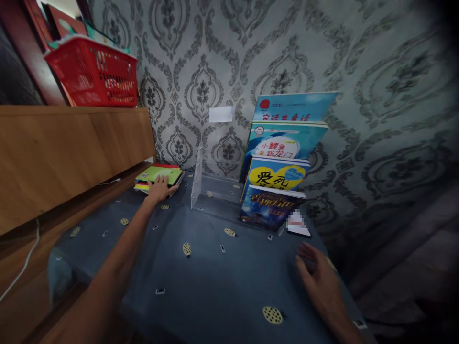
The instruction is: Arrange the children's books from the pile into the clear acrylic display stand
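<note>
My left hand (160,189) reaches out to a small pile of books (152,176) at the far left of the table. Its fingers lie on the light green top cover, with the thumb spread along the right side. Over the table's right part, my right hand (315,272) is empty, thumb and fingers apart. A clear acrylic rack (215,196) stands against the wall. Its right side holds books in tiers: a blue one (294,106) at the back, a turquoise one (287,138), one with a yellow heart (278,174), and a dark blue one (268,208) in front.
A dark blue cloth with pineapple prints covers the table (215,286). Beside the rack's right end lies a phone-like flat object (298,227), partly blurred. A red basket (96,71) sits on a wooden cabinet (71,153) at left. A white cable (27,263) hangs there.
</note>
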{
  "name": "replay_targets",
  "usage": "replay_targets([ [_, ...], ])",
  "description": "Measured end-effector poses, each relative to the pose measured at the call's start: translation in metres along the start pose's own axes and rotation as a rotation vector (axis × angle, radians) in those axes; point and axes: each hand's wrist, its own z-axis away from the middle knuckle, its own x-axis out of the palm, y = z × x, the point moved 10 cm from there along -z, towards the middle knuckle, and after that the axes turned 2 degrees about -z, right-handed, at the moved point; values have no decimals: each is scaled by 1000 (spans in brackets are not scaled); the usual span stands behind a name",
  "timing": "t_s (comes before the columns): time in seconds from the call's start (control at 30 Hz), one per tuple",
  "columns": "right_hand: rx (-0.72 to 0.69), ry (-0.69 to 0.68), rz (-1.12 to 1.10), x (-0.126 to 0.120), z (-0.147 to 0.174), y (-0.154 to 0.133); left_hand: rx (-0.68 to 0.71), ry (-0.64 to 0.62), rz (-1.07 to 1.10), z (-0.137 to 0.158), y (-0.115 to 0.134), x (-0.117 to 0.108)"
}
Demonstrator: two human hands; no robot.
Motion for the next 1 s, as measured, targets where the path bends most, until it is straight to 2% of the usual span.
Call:
replay_targets([
  [0.27, -5, -14, 8, 4, 3, 3, 107, -42, -93, 6, -15, -7],
  [0.5, -16, -32, -29, 7, 2, 1, 215, -20, -183, 19, -11, -9],
  [0.67, 3, -54, -48, 7, 2, -2, 240, 2, -218, 38, -13, -10],
  [1.0, -12, -84, -34, 9, 1, -8, 204, 47, -210, 89, -11, -7],
])
